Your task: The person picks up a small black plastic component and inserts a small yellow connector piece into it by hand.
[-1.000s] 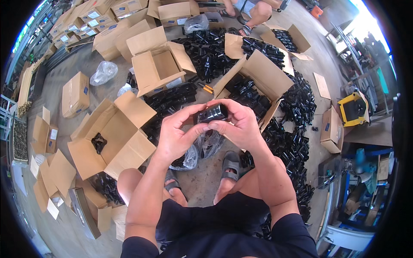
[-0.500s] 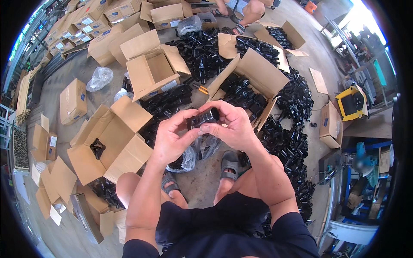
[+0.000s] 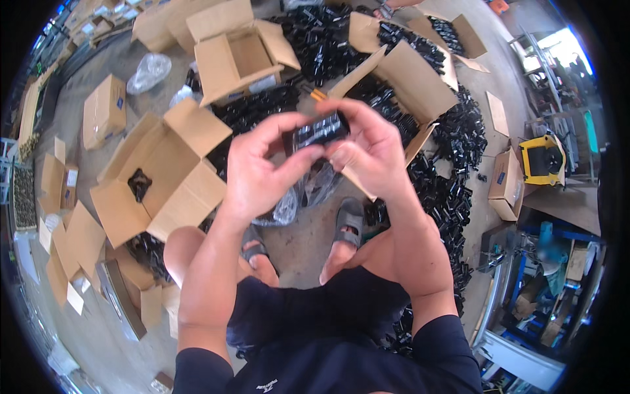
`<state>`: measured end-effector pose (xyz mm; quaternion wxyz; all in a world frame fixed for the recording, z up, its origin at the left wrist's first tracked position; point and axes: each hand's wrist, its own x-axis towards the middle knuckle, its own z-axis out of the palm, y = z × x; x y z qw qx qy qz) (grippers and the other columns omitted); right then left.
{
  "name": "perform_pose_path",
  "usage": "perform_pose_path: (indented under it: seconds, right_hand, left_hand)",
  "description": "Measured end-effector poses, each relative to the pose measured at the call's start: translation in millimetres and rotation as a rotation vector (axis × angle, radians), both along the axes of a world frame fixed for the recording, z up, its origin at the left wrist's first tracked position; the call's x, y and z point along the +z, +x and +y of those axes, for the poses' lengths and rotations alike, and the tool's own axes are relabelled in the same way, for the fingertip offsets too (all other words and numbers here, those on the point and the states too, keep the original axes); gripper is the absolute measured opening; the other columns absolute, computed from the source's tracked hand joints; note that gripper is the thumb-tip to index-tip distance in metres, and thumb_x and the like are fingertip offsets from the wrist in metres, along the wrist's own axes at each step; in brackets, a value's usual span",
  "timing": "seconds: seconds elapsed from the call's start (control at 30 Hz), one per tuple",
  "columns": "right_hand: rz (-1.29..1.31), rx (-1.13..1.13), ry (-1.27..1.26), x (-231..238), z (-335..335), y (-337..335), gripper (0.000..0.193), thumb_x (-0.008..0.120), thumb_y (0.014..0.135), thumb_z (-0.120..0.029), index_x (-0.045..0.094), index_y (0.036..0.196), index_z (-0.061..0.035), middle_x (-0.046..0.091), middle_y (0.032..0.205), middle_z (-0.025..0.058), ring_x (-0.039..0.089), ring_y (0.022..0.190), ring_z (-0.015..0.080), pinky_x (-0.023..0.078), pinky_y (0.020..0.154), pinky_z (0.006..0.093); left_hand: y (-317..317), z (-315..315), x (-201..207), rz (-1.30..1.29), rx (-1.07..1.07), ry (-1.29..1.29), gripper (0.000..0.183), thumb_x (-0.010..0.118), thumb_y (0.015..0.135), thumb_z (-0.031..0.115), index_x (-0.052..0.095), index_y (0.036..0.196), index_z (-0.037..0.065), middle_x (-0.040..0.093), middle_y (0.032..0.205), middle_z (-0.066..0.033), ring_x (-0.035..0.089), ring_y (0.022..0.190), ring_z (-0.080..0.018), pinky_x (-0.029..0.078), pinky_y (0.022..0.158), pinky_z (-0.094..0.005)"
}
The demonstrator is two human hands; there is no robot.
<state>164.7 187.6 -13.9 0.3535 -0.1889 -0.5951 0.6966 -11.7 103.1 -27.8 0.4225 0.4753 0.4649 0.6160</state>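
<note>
Between my two hands, in front of my knees, is a shiny black tube-like part (image 3: 319,131). My left hand (image 3: 257,161) grips its left end, thumb below and fingers over the top. My right hand (image 3: 372,146) pinches the right end between thumb and fingers. Beneath the hands lies a clear plastic bag (image 3: 286,209), partly hidden. An open carton (image 3: 134,190) at the left holds a small black piece (image 3: 138,184). Another open carton (image 3: 423,85), right of my hands, is filled with similar black parts (image 3: 374,98).
Heaps of black parts (image 3: 436,197) spread along the right side. An open carton (image 3: 223,62) stands far left of centre, near a crumpled plastic bag (image 3: 149,72). A closed box (image 3: 105,111) sits at the left. A yellow-framed item (image 3: 543,161) and a metal rack (image 3: 525,358) are at the right.
The view has tipped downward, so the surroundings sit higher in the picture. Both hands still hold the black part, now turned somewhat, and the right hand's fingers have shifted on it.
</note>
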Motion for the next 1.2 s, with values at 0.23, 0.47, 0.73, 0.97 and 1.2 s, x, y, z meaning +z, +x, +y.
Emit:
perform_pose_path:
  seconds: [0.23,0.47,0.73,0.97,1.2]
  right_hand:
    - [-0.373,-0.205,-0.054,-49.4,12.8,-11.9,0.032,0.064,0.102,-0.028,0.066,0.117,-0.0001,0.063,0.080,-0.0006,0.054,0.064,0.0054,0.045,0.060,0.0206]
    - [-1.114,0.281,0.574,-226.8,-47.4,-68.7,0.031,0.065,0.092,-0.035,0.073,0.089,-0.0056,0.073,0.091,0.0189,0.071,0.089,0.0364,0.057,0.078,0.0477]
    - [-1.229,0.236,0.851,-361.3,-136.2,-115.3,0.026,0.056,0.089,-0.017,0.065,0.108,-0.0013,0.066,0.110,0.0186,0.065,0.105,0.0325,0.060,0.081,0.0413]
    - [-1.177,0.222,0.948,-389.0,-144.1,-119.8,0.018,0.058,0.089,-0.013,0.066,0.099,-0.0009,0.068,0.100,0.0173,0.069,0.095,0.0310,0.061,0.074,0.0381]
    - [-1.221,0.054,0.761,-370.6,-155.0,-128.2,0.018,0.057,0.089,-0.012,0.067,0.096,0.0002,0.068,0.098,0.0189,0.070,0.092,0.0325,0.061,0.071,0.0412]
  left_hand:
    - [-29.9,0.3,16.2,-0.180,0.235,0.085,0.028,0.068,0.096,0.008,0.065,0.119,-0.008,0.074,0.102,-0.0136,0.069,0.094,-0.0143,0.055,0.086,-0.0268]
    - [-45.1,-5.7,23.7,-0.204,0.337,0.108,0.028,0.069,0.095,0.006,0.064,0.118,-0.009,0.074,0.102,-0.0128,0.068,0.093,-0.0125,0.054,0.085,-0.0245]
    - [-58.7,-16.5,30.8,0.161,0.487,0.022,0.035,0.075,0.088,0.001,0.063,0.120,-0.006,0.071,0.098,-0.0060,0.065,0.087,-0.0077,0.053,0.078,-0.0212]
    - [-66.5,-15.8,26.3,0.248,0.486,0.053,0.035,0.078,0.085,0.004,0.065,0.117,-0.005,0.069,0.093,-0.0021,0.062,0.081,-0.0052,0.052,0.074,-0.0206]
    - [-63.4,-14.4,27.1,0.225,0.516,0.084,0.034,0.080,0.083,0.004,0.067,0.114,-0.003,0.070,0.089,-0.0021,0.061,0.076,-0.0045,0.051,0.068,-0.0204]
